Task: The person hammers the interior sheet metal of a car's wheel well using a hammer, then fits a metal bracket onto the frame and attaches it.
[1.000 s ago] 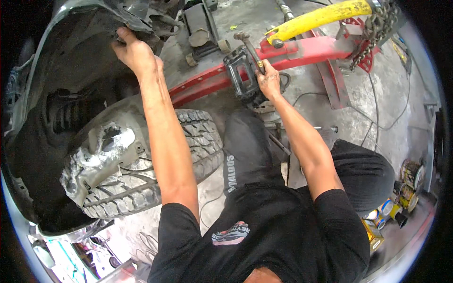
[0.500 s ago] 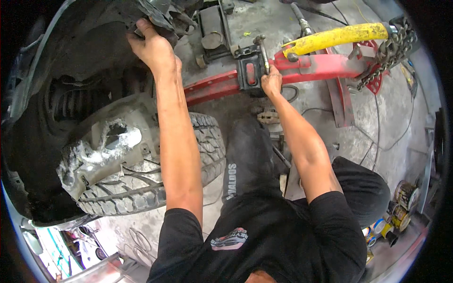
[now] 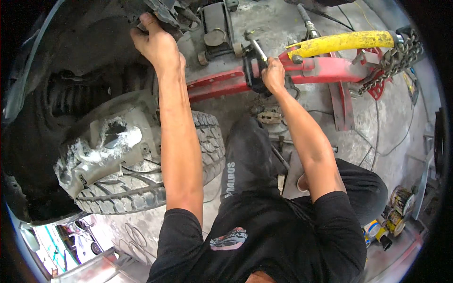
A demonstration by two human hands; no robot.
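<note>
My left hand [image 3: 158,47] reaches up into the wheel well, fingers closed on the edge of a dark, crumpled panel [image 3: 163,13]. What lies under the fingertips is partly hidden. My right hand [image 3: 273,75] is wrapped round the shaft of a hammer [image 3: 256,48], its small metal head up and to the left. Beside and partly behind that hand sits a black bracket-like block [image 3: 255,70] at the long red steel beam [image 3: 222,85]. Whether the hand touches the block, I cannot tell.
A treaded tyre [image 3: 137,184] and a torn, whitened metal panel [image 3: 101,146] lie below my left forearm. A yellow sleeve [image 3: 342,42] and a heavy chain [image 3: 401,61] are on the beam's right. A wheeled jack [image 3: 215,33] stands beyond; cans [image 3: 396,212] are at lower right.
The hammer has tilted further left in my right hand, and the black block shows at a narrower angle. My left hand keeps its grip on the dark panel. The view has shifted slightly.
</note>
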